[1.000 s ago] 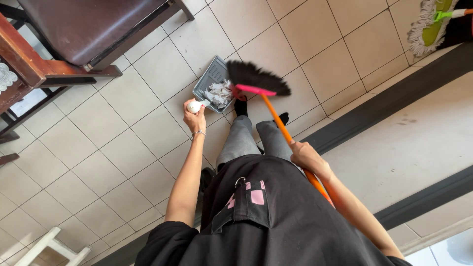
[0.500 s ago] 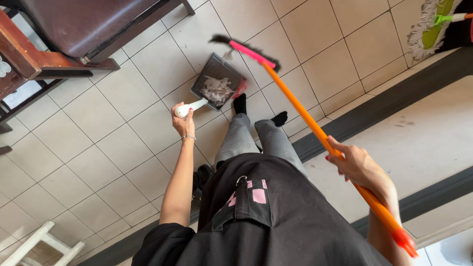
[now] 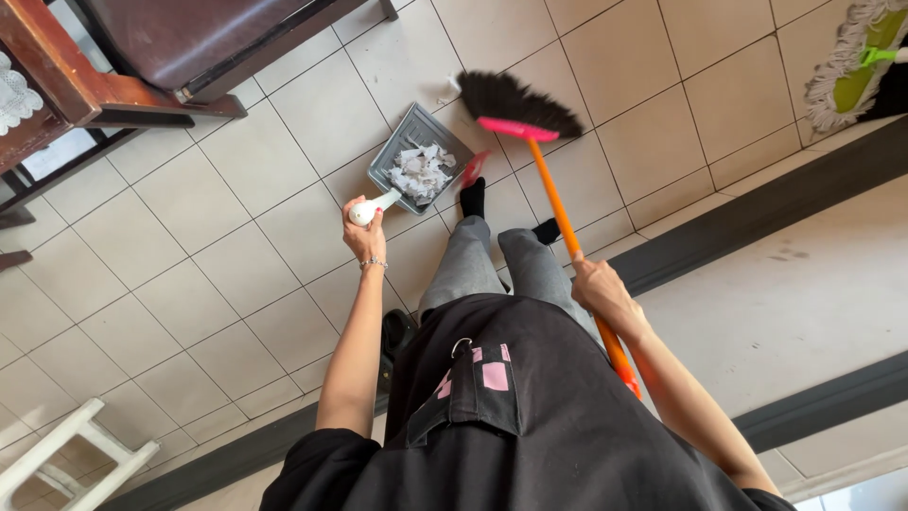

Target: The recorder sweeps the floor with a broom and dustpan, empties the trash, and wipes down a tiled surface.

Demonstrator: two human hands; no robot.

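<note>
Head view, left hand: the left hand (image 3: 364, 237) is clamped on the white handle of the grey dustpan (image 3: 416, 156), which rests on the tiled floor (image 3: 189, 246).
Head view, right hand: the right hand (image 3: 598, 289) is closed round the orange shaft of the broom (image 3: 518, 104).
Change: half a second ago the broom was swung up and away; now its black bristles are down just right of the dustpan.
Debris: white paper scraps (image 3: 419, 170) lie inside the pan.
Meaning: the sweeping appears mostly done.
Surroundings: wooden chair (image 3: 123, 57) far left, green mop (image 3: 856, 66) far right.

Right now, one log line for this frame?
left hand: grips dustpan handle | dustpan: on tiled floor, holds paper scraps | right hand: grips broom handle | bristles beside pan
</note>
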